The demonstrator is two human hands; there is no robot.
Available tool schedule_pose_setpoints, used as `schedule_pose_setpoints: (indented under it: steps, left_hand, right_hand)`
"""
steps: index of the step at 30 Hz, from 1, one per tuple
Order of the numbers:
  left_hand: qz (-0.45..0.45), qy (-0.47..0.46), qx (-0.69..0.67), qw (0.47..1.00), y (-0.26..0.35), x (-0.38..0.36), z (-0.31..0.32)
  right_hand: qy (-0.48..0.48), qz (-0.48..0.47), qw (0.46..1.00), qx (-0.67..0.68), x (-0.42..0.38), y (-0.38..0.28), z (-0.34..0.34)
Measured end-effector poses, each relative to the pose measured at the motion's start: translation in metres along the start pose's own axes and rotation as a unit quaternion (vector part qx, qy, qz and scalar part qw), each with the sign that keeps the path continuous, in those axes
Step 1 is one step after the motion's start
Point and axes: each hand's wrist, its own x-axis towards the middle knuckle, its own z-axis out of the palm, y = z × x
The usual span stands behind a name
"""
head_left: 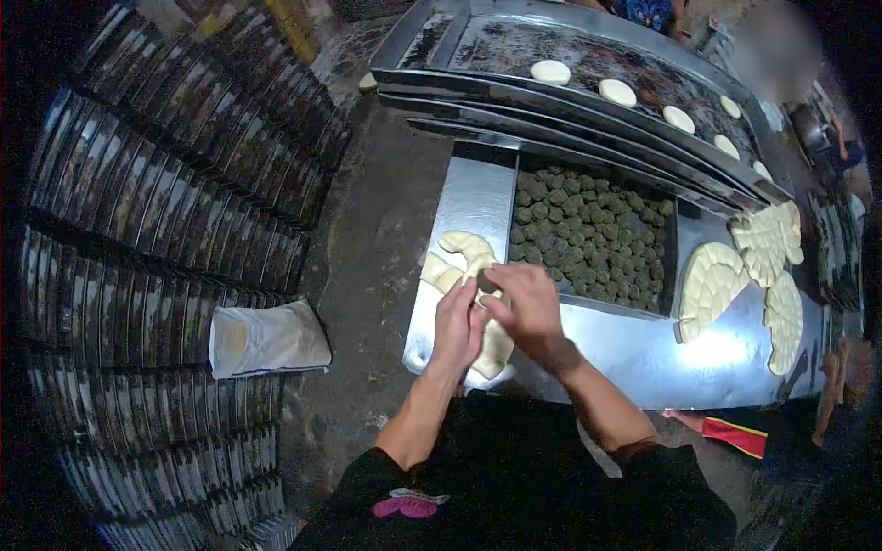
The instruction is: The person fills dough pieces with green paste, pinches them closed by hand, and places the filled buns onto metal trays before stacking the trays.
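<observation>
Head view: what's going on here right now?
A person's right hand holds a dark greenish-brown ball close to the cupped left hand, above pale cream dough pieces on a shiny metal table. Similar balls fill a rectangular metal box to the right. Farther off, flat round dough discs lie on a worn metal tray.

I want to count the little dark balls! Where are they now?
In the head view, the dark balls sit in a bin right of centre, between the right hand and the big metal trays.
</observation>
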Motion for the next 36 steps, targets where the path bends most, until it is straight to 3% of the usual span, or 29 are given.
schedule_pose_setpoints:
  steps: [1, 3, 4, 5, 7, 9, 11, 13, 15, 17, 18, 19, 20, 21, 22, 23, 24, 25, 26, 27, 29, 31, 34, 36]
  left_hand:
    - [-0.003, -0.003, 0.001, 1.0, -0.003, -0.003, -0.003]
    - [0.013, 0.051, 0.088, 0.995, 0.009, -0.015, 0.035]
    - [0.019, 0.056, 0.124, 0.991, 0.009, -0.018, 0.033]
    - [0.027, 0.02, 0.157, 0.987, 0.003, -0.013, 0.018]
    - [0.024, 0.024, 0.214, 0.976, 0.006, -0.014, 0.008]
    - [0.011, 0.014, 0.181, 0.983, 0.015, -0.017, 0.004]
    - [0.02, 0.005, 0.144, 0.989, 0.012, -0.019, -0.005]
    - [0.105, -0.054, 0.276, 0.954, 0.002, -0.021, -0.027]
    - [0.062, -0.019, 0.402, 0.913, 0.022, -0.053, 0.011]
    - [-0.005, 0.009, 0.538, 0.843, 0.038, -0.071, 0.025]
    - [0.194, -0.038, 0.683, 0.703, 0.045, -0.078, 0.02]
    - [0.286, -0.023, 0.612, 0.737, 0.047, -0.078, 0.015]
    - [0.391, -0.024, 0.638, 0.663, 0.059, -0.075, 0.013]
    - [0.492, -0.025, 0.649, 0.58, 0.069, -0.069, 0.014]
    - [0.454, 0.013, 0.58, 0.676, 0.072, -0.068, 0.028]
    - [0.455, 0.013, 0.581, 0.674, 0.07, -0.064, 0.031]
    - [0.412, -0.017, 0.503, 0.76, 0.069, -0.06, 0.034]
    - [0.364, -0.047, 0.416, 0.832, 0.068, -0.056, 0.038]
    - [0.241, 0.026, 0.408, 0.881, 0.069, -0.058, 0.047]
    - [0.246, 0.03, 0.406, 0.88, 0.068, -0.053, 0.048]
    - [0.101, 0.093, 0.355, 0.925, 0.064, -0.044, 0.05]
    - [0.127, 0.111, 0.404, 0.899, 0.056, -0.038, 0.06]
    - [0.13, 0.134, 0.365, 0.912, 0.037, -0.034, 0.066]
    - [0.066, 0.085, 0.205, 0.973, 0.026, -0.033, 0.071]
  right_hand:
    - [-0.011, -0.021, 1.0, -0.002, 0.003, 0.006, -0.006]
    - [-0.057, 0.249, 0.952, 0.169, 0.017, -0.004, -0.021]
    - [-0.069, 0.26, 0.949, 0.163, 0.018, -0.001, -0.019]
    - [-0.186, 0.348, 0.886, 0.244, 0.021, 0.011, -0.015]
    - [-0.156, 0.363, 0.87, 0.295, 0.025, 0.008, -0.01]
    - [-0.018, 0.247, 0.954, 0.17, 0.017, -0.018, -0.001]
    - [-0.009, 0.051, 0.999, 0.008, -0.001, -0.045, 0.004]
    - [-0.039, -0.001, 0.996, -0.084, -0.015, -0.065, 0.015]
    - [-0.084, -0.019, 0.987, -0.139, -0.01, -0.077, -0.002]
    - [-0.057, -0.048, 0.992, -0.1, 0.006, -0.083, -0.022]
    - [-0.066, -0.05, 0.996, -0.044, 0.012, -0.082, -0.028]
    - [-0.071, -0.054, 0.996, 0.011, 0.018, -0.082, -0.035]
    - [-0.1, 0.004, 0.99, 0.097, 0.026, -0.094, -0.043]
    - [-0.095, 0.009, 0.991, 0.097, 0.033, -0.107, -0.047]
    - [-0.146, 0.132, 0.974, 0.112, 0.041, -0.119, -0.05]
    - [-0.198, 0.25, 0.939, 0.125, 0.046, -0.125, -0.052]
    - [-0.104, 0.128, 0.983, 0.084, 0.043, -0.114, -0.04]
    - [-0.106, 0.121, 0.983, 0.084, 0.044, -0.109, -0.035]
    - [-0.067, 0.043, 0.993, 0.091, 0.047, -0.106, -0.031]
    - [-0.028, -0.033, 0.994, 0.099, 0.046, -0.101, -0.027]
    - [-0.021, -0.043, 0.998, -0.028, 0.018, -0.095, -0.014]
    - [0.033, -0.095, 0.994, 0.045, -0.002, -0.079, -0.003]
    - [-0.02, -0.074, 0.997, 0.025, -0.02, -0.059, -0.012]
    - [-0.04, -0.031, 0.999, 0.004, -0.01, -0.044, -0.026]
